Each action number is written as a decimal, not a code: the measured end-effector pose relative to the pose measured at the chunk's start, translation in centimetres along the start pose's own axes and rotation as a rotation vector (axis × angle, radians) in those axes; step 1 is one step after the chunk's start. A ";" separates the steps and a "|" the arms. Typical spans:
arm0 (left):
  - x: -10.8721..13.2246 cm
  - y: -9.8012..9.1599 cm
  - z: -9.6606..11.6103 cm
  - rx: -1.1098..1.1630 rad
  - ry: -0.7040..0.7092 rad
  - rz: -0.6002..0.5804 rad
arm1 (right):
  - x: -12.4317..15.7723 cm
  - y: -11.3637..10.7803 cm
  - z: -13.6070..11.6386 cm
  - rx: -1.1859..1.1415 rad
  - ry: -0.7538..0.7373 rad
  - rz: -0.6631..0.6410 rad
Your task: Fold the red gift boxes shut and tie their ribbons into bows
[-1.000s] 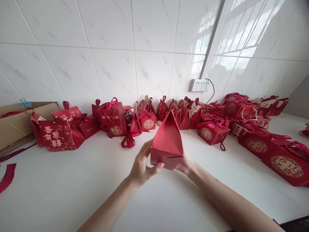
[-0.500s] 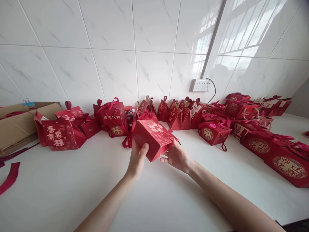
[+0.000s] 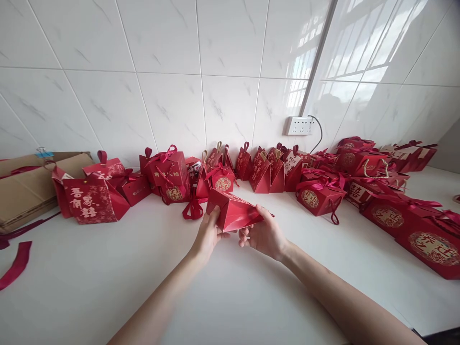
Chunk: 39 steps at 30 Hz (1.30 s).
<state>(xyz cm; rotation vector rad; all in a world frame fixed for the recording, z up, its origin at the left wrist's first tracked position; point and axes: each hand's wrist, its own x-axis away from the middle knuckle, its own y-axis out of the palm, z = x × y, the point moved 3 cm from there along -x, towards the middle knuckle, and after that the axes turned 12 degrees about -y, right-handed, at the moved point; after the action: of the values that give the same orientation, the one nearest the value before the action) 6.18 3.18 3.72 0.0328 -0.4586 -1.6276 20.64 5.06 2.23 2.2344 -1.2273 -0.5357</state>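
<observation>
We hold the red box just above the white surface, long axis left to right. Fingers of our left hand pinch its blunt end, those of our right hand its tapered end.

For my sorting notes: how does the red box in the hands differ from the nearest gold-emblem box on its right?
The held box, gripped by the left hand and right hand, is tipped sideways; the emblem box stands upright on the counter. The held box shows plain faces and no ribbon; the emblem box bears a round gold mark and a ribbon bow. Both are red.
</observation>
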 end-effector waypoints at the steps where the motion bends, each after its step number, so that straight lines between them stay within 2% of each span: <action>1: 0.0 0.0 0.0 -0.009 0.013 0.008 | 0.0 0.0 0.0 -0.002 -0.003 -0.002; 19: 0.3 0.2 0.2 0.010 0.161 -0.048 | 0.2 0.3 -0.2 -0.031 -0.021 -0.037; 23: 0.3 -0.2 0.4 -0.011 0.262 0.011 | 0.2 0.6 -0.6 -0.052 -0.044 0.000; 26: 0.3 -0.8 0.6 -0.022 0.354 0.080 | 0.0 0.5 -0.9 -0.026 -0.046 0.074; 30: 0.1 -1.1 0.7 -0.062 0.397 0.077 | -0.4 -0.4 -1.8 0.081 -0.230 0.278; 33: 0.1 -0.7 0.3 -0.150 0.366 0.053 | -0.3 -1.1 -2.5 0.236 -0.394 0.419; 35: 0.2 -0.4 -0.2 -0.235 0.322 0.042 | -0.1 -1.2 -2.7 0.301 -0.450 0.436; 39: 0.5 0.0 -0.5 -0.389 0.323 0.035 | 0.7 -0.6 -3.3 0.516 -0.575 0.347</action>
<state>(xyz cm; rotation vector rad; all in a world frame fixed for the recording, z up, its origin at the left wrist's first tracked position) 6.28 2.53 3.41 -0.0045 0.1074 -1.6156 23.26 5.56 4.34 2.2481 -2.2104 -0.8256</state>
